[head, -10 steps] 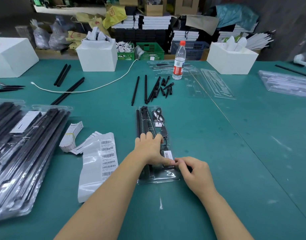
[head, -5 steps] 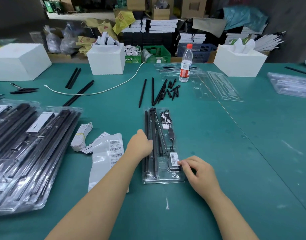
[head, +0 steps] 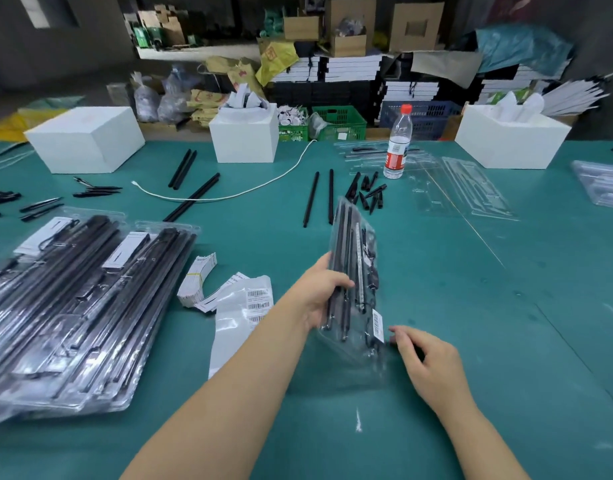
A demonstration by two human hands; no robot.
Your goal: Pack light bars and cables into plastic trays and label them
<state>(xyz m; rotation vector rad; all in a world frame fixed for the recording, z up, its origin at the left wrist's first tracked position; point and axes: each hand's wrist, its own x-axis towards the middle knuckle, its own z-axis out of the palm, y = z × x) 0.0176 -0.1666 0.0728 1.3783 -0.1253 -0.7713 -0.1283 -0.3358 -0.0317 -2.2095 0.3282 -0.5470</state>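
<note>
Stacks of packed trays (head: 73, 306) fill the left side of the green table (head: 506, 323), clear plastic over black bars with white cards on top. Just right of them sits a rubber-banded bundle of labels (head: 196, 282) and a shiny sheet of barcode stickers (head: 242, 320), partly hidden behind the left forearm. Left hand (head: 320, 292) grips the packed tray (head: 353, 289) by its left edge, fingers curled round the black light bars inside, and has it tilted up on edge off the table. A barcode label (head: 378, 325) is stuck near the tray's near end. Right hand (head: 426, 362) is at that near right corner, fingers loosely curled; can't tell whether it's actually pinching the plastic or just touching it. Beyond the tray lie loose black bars (head: 320, 199) and small black end pieces (head: 369, 194). Further right there's a water bottle (head: 398, 143) standing upright, empty clear trays (head: 471, 188) flat on the table, and a white box (head: 509, 140) at the back.
</note>
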